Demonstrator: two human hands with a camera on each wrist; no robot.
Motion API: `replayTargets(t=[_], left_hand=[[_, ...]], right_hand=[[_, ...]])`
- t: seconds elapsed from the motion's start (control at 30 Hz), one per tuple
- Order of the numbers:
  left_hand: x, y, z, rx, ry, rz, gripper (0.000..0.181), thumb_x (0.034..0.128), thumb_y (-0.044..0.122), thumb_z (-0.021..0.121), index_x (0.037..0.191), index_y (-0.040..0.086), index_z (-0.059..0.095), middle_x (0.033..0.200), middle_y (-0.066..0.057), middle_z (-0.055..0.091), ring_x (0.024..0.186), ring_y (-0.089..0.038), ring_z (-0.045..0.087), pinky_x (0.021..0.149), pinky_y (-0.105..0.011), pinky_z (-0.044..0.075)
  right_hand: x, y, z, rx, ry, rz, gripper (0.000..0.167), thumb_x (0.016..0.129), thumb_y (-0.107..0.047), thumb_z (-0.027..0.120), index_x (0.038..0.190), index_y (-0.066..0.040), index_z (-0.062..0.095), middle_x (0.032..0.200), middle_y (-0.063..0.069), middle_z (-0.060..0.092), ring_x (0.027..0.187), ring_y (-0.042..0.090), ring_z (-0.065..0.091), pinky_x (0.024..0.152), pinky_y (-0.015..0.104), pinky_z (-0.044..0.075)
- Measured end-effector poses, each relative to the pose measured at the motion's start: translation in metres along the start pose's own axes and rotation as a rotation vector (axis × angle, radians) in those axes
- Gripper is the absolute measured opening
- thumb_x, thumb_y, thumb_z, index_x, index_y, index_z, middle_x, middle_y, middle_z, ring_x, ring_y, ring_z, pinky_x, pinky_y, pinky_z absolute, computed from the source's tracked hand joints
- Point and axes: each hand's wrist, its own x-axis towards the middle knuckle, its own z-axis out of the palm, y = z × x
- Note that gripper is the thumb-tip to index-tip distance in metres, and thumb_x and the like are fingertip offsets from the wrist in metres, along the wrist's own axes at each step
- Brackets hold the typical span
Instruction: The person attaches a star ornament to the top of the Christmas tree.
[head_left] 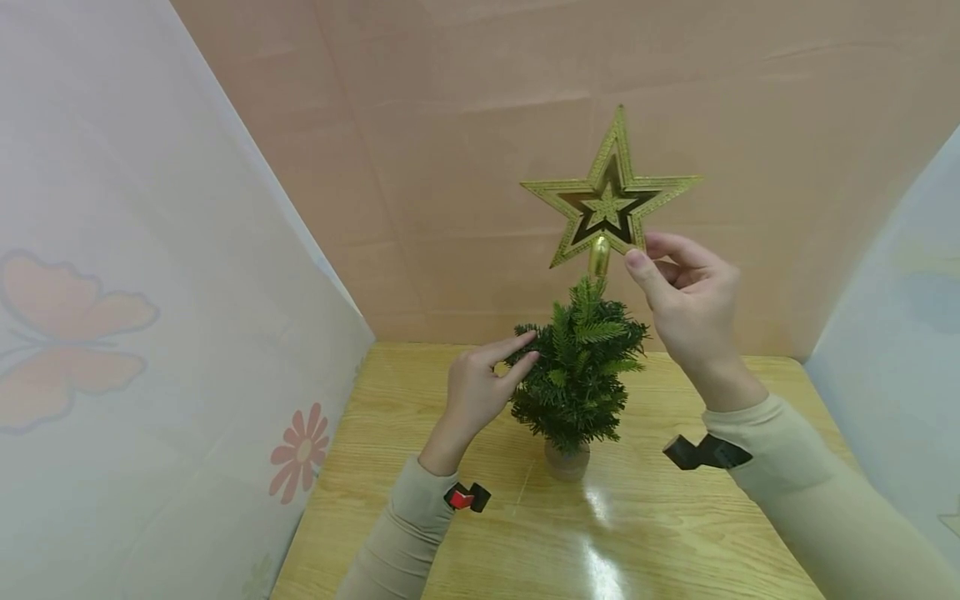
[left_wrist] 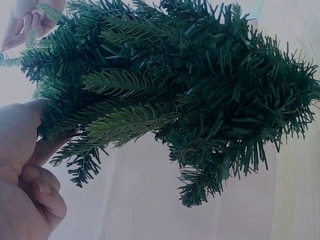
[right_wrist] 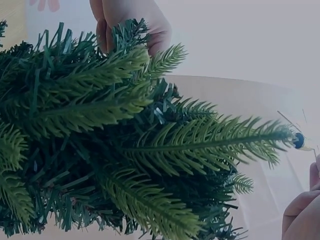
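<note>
A small artificial Christmas tree [head_left: 573, 379] stands upright on a round base [head_left: 567, 463]. Its tip meets, or nearly meets, the socket of a gold star tree topper [head_left: 606, 208]; the right wrist view shows the socket's dark open end [right_wrist: 298, 140] right by the tip of a twig. My right hand [head_left: 693, 312] pinches the star's lower right point between thumb and fingers. On the tree's upper left side, my left hand [head_left: 476, 387] holds a branch between thumb and index finger. Needles partly hide those fingertips in the left wrist view, where the other fingers [left_wrist: 46, 197] are curled.
The tree stands on a glossy wood-grain table [head_left: 420, 417]. Behind it rises a peach-coloured backdrop [head_left: 450, 167]. A white panel [head_left: 187, 250] with a printed butterfly and flower borders the left side, and another pale panel [head_left: 892, 333] the right.
</note>
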Motion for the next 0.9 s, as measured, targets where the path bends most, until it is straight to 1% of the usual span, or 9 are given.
replayTargets(t=[0.13, 0.33, 0.5, 0.7, 0.9], left_hand=[[0.0025, 0.0002, 0.0008, -0.003, 0.0, 0.009, 0.034, 0.1014, 0.038, 0.07, 0.133, 0.024, 0.074, 0.123, -0.004, 0.074, 0.038, 0.004, 0.03, 0.041, -0.02, 0.026], [0.0057, 0.0018, 0.0009, -0.012, -0.003, 0.019, 0.035, 0.1007, 0.037, 0.072, 0.133, 0.024, 0.074, 0.123, -0.006, 0.074, 0.04, 0.006, 0.033, 0.041, -0.02, 0.027], [0.0073, 0.0028, 0.0003, -0.01, -0.01, 0.022, 0.035, 0.1007, 0.036, 0.072, 0.132, 0.023, 0.075, 0.122, -0.006, 0.074, 0.043, 0.007, 0.038, 0.042, -0.02, 0.029], [0.0078, 0.0046, -0.002, -0.013, -0.011, 0.013, 0.034, 0.1002, 0.036, 0.072, 0.132, 0.022, 0.075, 0.122, -0.007, 0.074, 0.042, 0.006, 0.039, 0.042, -0.02, 0.029], [0.0088, 0.0068, -0.0041, -0.008, -0.021, 0.001, 0.034, 0.1005, 0.037, 0.072, 0.132, 0.023, 0.075, 0.122, -0.007, 0.074, 0.045, 0.005, 0.046, 0.042, -0.02, 0.03]], right_hand=[[0.0006, -0.0008, 0.0007, 0.0, -0.002, -0.009, 0.015, 0.092, -0.001, 0.079, 0.106, 0.005, 0.078, 0.091, 0.008, 0.076, 0.064, 0.01, 0.068, 0.053, 0.016, 0.044], [0.0008, 0.0007, 0.0004, 0.008, 0.001, -0.008, 0.011, 0.092, 0.005, 0.076, 0.103, 0.005, 0.078, 0.086, 0.007, 0.076, 0.057, 0.009, 0.063, 0.048, 0.018, 0.04], [0.0004, 0.0016, -0.0006, -0.003, -0.001, 0.0, 0.012, 0.092, 0.006, 0.075, 0.103, 0.005, 0.078, 0.084, 0.006, 0.076, 0.054, 0.009, 0.059, 0.048, 0.018, 0.039], [-0.0001, 0.0004, -0.0008, -0.016, -0.008, 0.006, 0.012, 0.092, 0.006, 0.075, 0.103, 0.004, 0.078, 0.084, 0.006, 0.076, 0.053, 0.009, 0.058, 0.048, 0.019, 0.038], [0.0001, -0.0015, -0.0006, -0.011, -0.014, -0.001, 0.011, 0.092, 0.007, 0.075, 0.103, 0.005, 0.078, 0.084, 0.006, 0.075, 0.052, 0.008, 0.055, 0.047, 0.018, 0.036]])
